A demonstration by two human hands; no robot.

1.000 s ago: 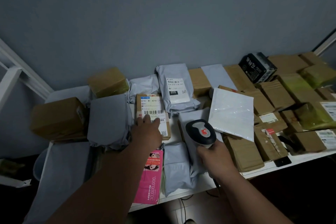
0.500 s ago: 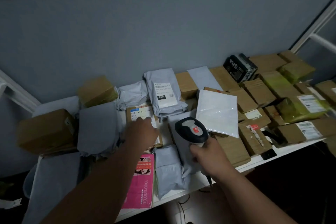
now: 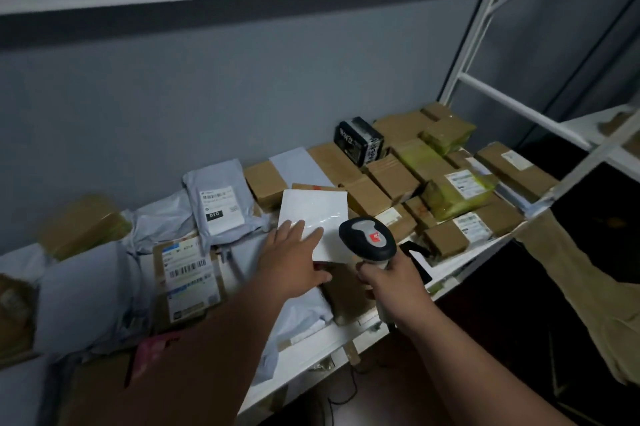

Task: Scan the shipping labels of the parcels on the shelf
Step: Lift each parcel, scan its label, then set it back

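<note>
- White and glossy, the flat mailer (image 3: 313, 218) lay across brown boxes near the middle of the shelf (image 3: 349, 335), showing us no label on its upper face.
- Our left hand (image 3: 294, 263) rested on its near edge, fingers straight and slightly spread, thumb by the corner.
- Our right hand (image 3: 391, 283) gripped the scanner (image 3: 369, 240), fingers curled round the handle, head just beside the mailer.
- We judged this parcel's scan not yet done: next called for flipping it to find the label, then aiming.
- 1 labelled brown box (image 3: 188, 275) sat toward the left end.

We reach our left hand (image 3: 294, 261) forward, fingers extended and thumb tucked, while our right hand (image 3: 394, 282) is curled in a grip.
</note>
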